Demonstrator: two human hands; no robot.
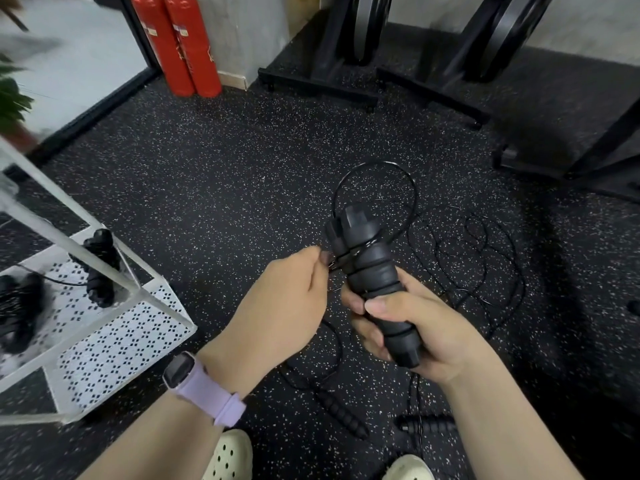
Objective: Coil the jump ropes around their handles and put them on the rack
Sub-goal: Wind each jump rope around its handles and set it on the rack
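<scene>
Right hand (412,327) clamped round paired handles (374,282), long axis tilted up and away. Left hand (294,292) just left of them, pinching rope (377,168) against the wraps. Rack (114,327) lower left, nearer left hand.

- Single head-worn wide-angle view, no second view to overlap.
- Aimed forward and steeply down at speckled floor (207,188).
- Close on both hands at frame centre: left hand (291,299), right hand (419,327).
- Shoes (230,457) at 6 o'clock, rack (114,341) at 9, weight stands (346,46) at 12.
</scene>
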